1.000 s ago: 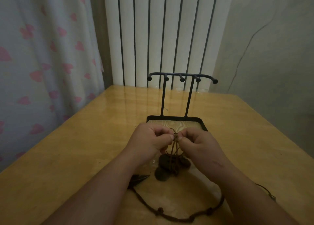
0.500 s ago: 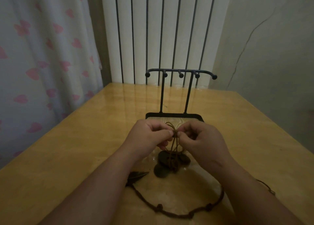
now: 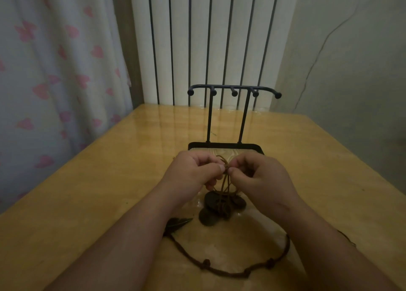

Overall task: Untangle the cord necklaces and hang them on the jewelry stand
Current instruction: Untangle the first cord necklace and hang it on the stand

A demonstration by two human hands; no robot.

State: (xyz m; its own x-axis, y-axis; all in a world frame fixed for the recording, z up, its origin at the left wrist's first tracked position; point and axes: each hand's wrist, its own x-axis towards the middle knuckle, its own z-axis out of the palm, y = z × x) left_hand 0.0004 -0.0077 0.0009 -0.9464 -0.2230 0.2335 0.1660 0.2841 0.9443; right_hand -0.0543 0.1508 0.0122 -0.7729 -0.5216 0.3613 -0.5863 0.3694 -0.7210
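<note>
I see the stand [image 3: 228,115] upright on the table [image 3: 109,192], before the radiator [image 3: 208,38]; a curtain [image 3: 55,71] hangs left. My left hand [image 3: 193,172] and right hand [image 3: 261,178] meet just before its base, pinching cords [image 3: 226,181] above discs [image 3: 214,201]. Nearer me lies a knotted cord [image 3: 241,274].

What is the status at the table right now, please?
Left hand and right hand pinching the brown cord tangle. Disc pendants dangling to the table. Jewelry stand bare, nothing blocking it.
</note>
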